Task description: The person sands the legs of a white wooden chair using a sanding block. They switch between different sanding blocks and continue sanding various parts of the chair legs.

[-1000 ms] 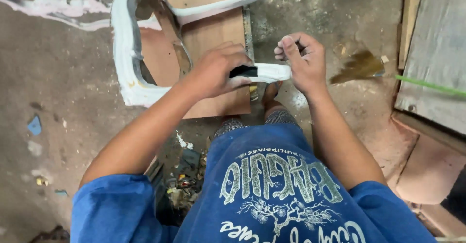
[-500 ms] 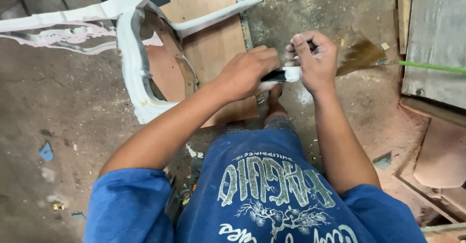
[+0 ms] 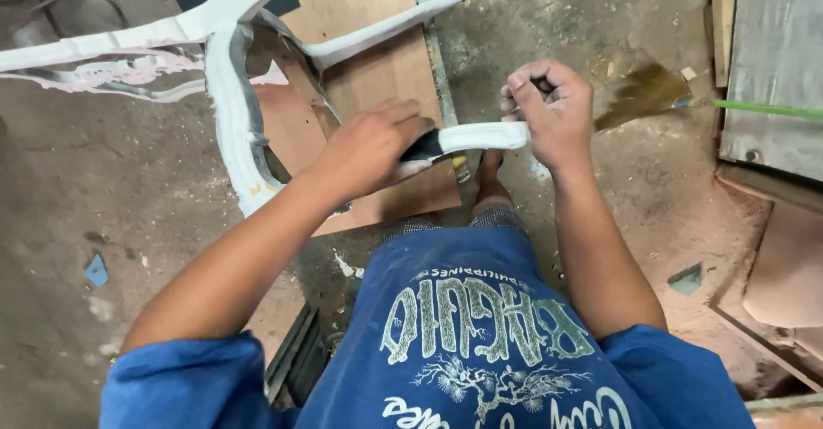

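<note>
Just above the person's knees, both hands work on one white curved piece, a short moulded strip held level over the concrete floor. The right hand is curled shut round the strip's right end, fingers folded over the top. The left hand is closed on a dark block, probably a sanding pad, and presses it against the strip's left end, so the two touch.

Beyond the left hand a plywood sheet lies flat on the floor, and a white-primed carved chair frame rests across the sheet's left edge, one slender rail reaching towards its far right corner. Near the right hand, well clear of it, a broom with brownish bristles and a green handle lies on the floor, the handle running over a grey board at the right. Sawdust and small scraps dot the floor; a blue chip sits far left. The person wears a blue printed shirt.
</note>
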